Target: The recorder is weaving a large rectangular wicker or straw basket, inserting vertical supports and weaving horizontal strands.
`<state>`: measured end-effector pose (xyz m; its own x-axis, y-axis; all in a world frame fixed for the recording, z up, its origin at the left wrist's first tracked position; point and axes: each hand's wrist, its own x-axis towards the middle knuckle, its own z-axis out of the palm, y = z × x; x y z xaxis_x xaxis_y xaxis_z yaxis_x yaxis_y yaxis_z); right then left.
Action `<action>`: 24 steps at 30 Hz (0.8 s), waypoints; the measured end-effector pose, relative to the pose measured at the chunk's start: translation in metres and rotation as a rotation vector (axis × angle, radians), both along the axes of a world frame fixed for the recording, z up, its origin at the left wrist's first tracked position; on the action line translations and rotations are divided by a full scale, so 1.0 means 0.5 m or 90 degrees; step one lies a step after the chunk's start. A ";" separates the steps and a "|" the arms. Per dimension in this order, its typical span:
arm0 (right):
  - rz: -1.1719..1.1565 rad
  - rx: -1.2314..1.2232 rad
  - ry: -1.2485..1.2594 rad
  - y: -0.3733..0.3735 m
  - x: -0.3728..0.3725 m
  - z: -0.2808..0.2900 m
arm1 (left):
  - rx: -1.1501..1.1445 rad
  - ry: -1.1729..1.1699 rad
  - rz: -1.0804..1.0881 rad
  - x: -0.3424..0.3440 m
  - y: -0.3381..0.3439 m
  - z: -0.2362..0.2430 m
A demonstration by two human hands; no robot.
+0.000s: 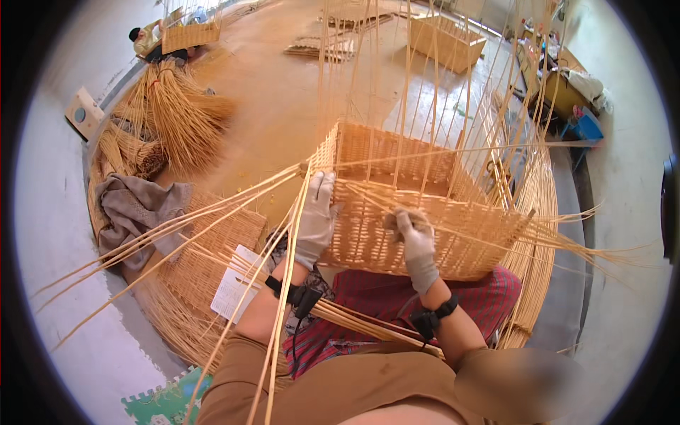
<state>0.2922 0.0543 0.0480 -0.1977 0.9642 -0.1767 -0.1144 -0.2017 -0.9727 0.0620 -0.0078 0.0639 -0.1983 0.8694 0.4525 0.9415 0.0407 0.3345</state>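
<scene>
A rectangular woven rattan basket [453,237] rests across my lap on a red checked cloth [499,289], long upright stakes rising from its walls. My left hand [315,219], in a pale glove, grips the basket's near wall at its left corner, beside long loose strands [244,196] that fan out leftward and downward. My right hand [418,251], also gloved, is closed at the upper middle of the near wall, pinched on thin weaving strands there; its fingertips are partly hidden. Both wrists carry black strapped devices. More strands trail out from the basket's right end.
Rattan bundles [170,113], a grey cloth [134,205] and a woven panel [219,212] lie left; long canes [535,283] lie right. Beyond are a wooden box [446,46], stacked slats [319,49], a cluttered bench [567,92] and another person [145,44] at far left. Walls curve along both sides.
</scene>
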 end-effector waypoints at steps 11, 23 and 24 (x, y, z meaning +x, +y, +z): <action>-0.031 -0.043 0.086 0.055 -0.006 -0.018 | 0.122 -0.185 -0.056 -0.007 0.052 0.030; 0.428 -0.083 -0.174 -0.002 0.567 -0.005 | -0.013 -0.030 -0.022 -0.112 0.127 -0.051; 0.398 -0.137 -0.181 -0.019 0.660 -0.012 | -0.029 -0.025 -0.004 -0.118 0.129 -0.046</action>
